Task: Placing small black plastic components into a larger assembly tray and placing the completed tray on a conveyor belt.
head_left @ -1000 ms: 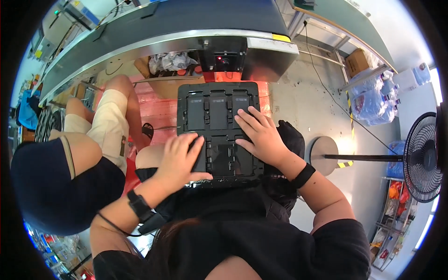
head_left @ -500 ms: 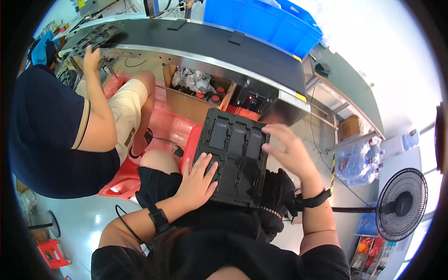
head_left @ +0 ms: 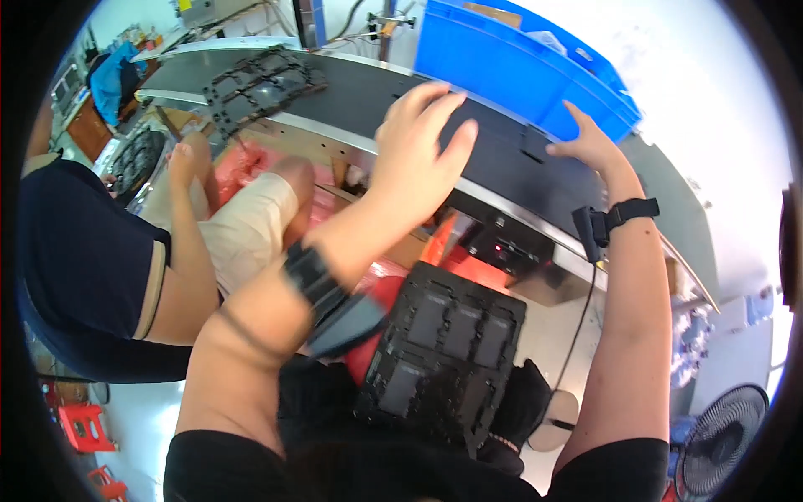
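Note:
On my lap rests a black plastic tray [head_left: 445,347] with several pockets, some of them holding flat dark rectangular pieces. My left hand [head_left: 418,155] reaches above the black conveyor belt [head_left: 355,96], open, with its thumb apart from the fingers and nothing in it. Farther right, my right hand [head_left: 595,149] hangs over the belt near the blue bin [head_left: 531,71], also open and holding nothing. Between the two hands, a small dark piece [head_left: 532,144] lies on the belt.
A co-worker [head_left: 100,259] sits at my left, facing the belt, with a second black tray [head_left: 261,90] lying across its edge. Another dark tray [head_left: 138,163] is near their lap. A fan [head_left: 728,439] stands at the lower right.
Both my hands have left the tray on my lap and moved forward over the belt. The co-worker's hand has drawn back from the tray on the belt. My view has shifted.

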Action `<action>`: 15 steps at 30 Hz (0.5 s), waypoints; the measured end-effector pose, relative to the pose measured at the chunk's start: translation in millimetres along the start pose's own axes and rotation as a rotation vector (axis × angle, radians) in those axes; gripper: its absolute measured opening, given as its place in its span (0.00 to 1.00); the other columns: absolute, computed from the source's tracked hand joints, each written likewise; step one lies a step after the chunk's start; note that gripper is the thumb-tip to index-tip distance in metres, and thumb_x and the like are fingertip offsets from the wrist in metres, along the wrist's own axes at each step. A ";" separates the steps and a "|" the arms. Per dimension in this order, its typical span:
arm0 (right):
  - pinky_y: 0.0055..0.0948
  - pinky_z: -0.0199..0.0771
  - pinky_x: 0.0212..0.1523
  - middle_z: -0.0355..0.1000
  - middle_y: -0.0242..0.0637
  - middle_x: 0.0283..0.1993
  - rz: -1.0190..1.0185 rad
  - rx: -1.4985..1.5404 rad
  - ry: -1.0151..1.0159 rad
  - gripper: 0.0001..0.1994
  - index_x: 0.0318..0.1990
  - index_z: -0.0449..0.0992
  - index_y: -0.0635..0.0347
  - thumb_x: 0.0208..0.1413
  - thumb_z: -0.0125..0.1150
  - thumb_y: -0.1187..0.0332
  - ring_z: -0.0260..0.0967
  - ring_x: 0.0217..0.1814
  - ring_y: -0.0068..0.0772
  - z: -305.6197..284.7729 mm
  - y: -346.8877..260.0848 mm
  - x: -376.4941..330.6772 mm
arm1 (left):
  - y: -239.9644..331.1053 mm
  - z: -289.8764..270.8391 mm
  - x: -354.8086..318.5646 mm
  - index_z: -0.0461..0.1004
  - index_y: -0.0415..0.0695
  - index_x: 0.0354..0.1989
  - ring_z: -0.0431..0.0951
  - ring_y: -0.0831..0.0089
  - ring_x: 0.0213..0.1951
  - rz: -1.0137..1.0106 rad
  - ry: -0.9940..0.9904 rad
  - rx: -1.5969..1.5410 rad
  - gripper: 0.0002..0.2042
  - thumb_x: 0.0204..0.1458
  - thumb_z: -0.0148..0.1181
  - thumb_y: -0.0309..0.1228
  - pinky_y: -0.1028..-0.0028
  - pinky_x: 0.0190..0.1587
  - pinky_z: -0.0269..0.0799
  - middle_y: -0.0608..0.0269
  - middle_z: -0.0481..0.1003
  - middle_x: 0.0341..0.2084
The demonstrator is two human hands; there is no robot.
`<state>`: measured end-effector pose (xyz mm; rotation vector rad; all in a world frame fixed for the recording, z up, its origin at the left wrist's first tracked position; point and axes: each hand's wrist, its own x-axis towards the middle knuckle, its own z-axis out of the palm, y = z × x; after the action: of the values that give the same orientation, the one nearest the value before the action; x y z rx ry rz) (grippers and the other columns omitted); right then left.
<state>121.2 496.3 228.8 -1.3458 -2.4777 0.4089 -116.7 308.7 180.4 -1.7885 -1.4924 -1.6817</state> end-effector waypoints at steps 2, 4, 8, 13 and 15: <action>0.37 0.47 0.67 0.52 0.52 0.67 0.003 0.009 -0.100 0.49 0.66 0.51 0.61 0.33 0.72 0.61 0.48 0.69 0.47 13.3 29.6 19.0 | -39.5 41.9 30.4 0.72 0.40 0.46 0.67 0.53 0.53 -0.011 0.009 0.100 0.19 0.47 0.58 0.36 0.58 0.52 0.64 0.52 0.67 0.51; 0.36 0.51 0.66 0.59 0.50 0.62 0.138 0.021 -0.347 0.45 0.63 0.57 0.62 0.33 0.72 0.65 0.55 0.65 0.45 14.1 40.1 18.9 | -73.5 72.4 49.4 0.70 0.39 0.51 0.65 0.51 0.56 0.085 -0.063 0.246 0.21 0.50 0.56 0.37 0.59 0.57 0.61 0.47 0.65 0.55; 0.35 0.61 0.59 0.65 0.43 0.54 0.172 -0.031 -0.176 0.41 0.56 0.66 0.62 0.24 0.71 0.71 0.61 0.58 0.45 0.1 59.8 0.9 | -117.8 111.6 55.1 0.56 0.44 0.63 0.44 0.56 0.68 0.055 -0.399 0.473 0.28 0.56 0.46 0.44 0.46 0.63 0.45 0.51 0.46 0.66; 0.33 0.67 0.49 0.68 0.39 0.44 -0.150 -0.288 0.295 0.31 0.50 0.70 0.63 0.31 0.70 0.69 0.67 0.46 0.36 -7.1 93.0 -33.6 | -109.7 132.4 48.7 0.57 0.50 0.63 0.47 0.61 0.67 -0.028 -0.905 0.441 0.28 0.59 0.35 0.52 0.49 0.63 0.44 0.58 0.51 0.65; 0.29 0.68 0.45 0.69 0.37 0.40 0.013 -0.026 0.170 0.26 0.49 0.71 0.63 0.37 0.67 0.69 0.68 0.42 0.31 -19.1 92.4 -46.0 | -100.5 135.4 49.4 0.60 0.50 0.62 0.54 0.60 0.64 0.145 -0.911 0.495 0.29 0.57 0.38 0.55 0.47 0.61 0.47 0.56 0.59 0.61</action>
<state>222.9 507.9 205.7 -1.3478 -2.3440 0.2543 -127.9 479.2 139.8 -2.3676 -1.7924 -0.3093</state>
